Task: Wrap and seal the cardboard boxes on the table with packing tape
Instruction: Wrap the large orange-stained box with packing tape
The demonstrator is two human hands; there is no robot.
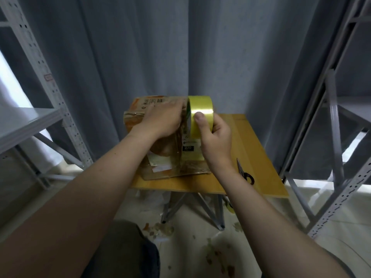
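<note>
Head view, near to far. Lower frame: a dark trouser knee [128, 249] and a pale floor [190, 257] strewn with brown and clear scraps [160, 230]. Both bare forearms rise from the bottom corners toward centre frame.

Centre: a table [261, 153] with a tan top on grey crossed legs [212, 209]. Black-handled scissors [246, 173] lie on it right of centre, just beside the right wrist, blades pointing away.

The box [160, 165] stands on the left half of the table, its faces glossy with clear tape. Its near face carries a white label with unreadable print. A black patch below the roll bears pale characters that look like "20", too blurred to confirm. The far top edge shows small printed symbols and a barcode-like block, also unreadable.

The left hand [162, 121] lies palm-down on the box, fingers stretched and pressing, their tips reaching the roll's left rim. The right hand [215, 137] grips the roll [200, 106] of yellow tape, held on edge against the box top: fingers curled behind it, thumb [199, 116] pressed on the outer face.

Background: a grey curtain [180, 47] fills the upper frame, flanked by perforated grey racks at the left [50, 87] and right [333, 117] edges. A reddish tag on the left upright cannot be read.
</note>
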